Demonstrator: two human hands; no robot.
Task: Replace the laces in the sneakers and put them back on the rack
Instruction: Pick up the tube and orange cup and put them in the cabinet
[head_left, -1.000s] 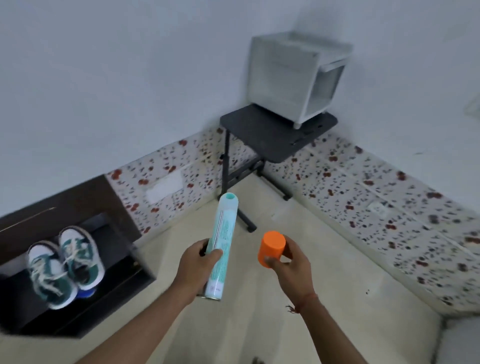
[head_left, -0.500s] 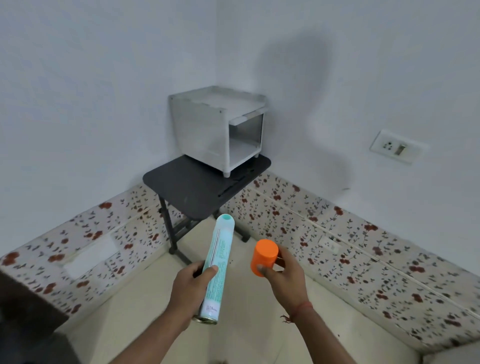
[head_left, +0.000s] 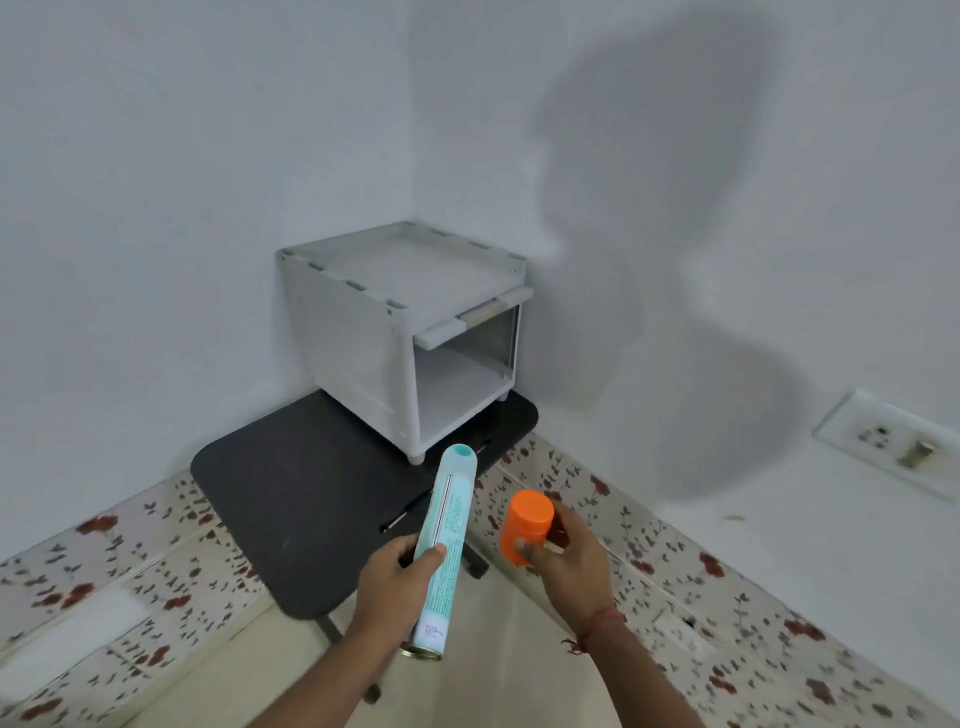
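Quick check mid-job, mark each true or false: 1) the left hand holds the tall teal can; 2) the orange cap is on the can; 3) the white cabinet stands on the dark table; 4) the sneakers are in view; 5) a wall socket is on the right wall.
1) The left hand grips the tall teal can. True.
2) The orange cap sits on the can. False: the right hand holds it apart, beside the can.
3) The white cabinet stands on the dark table. True.
4) The sneakers are in view. False: no sneakers or rack show here.
5) A wall socket is on the right wall. True.
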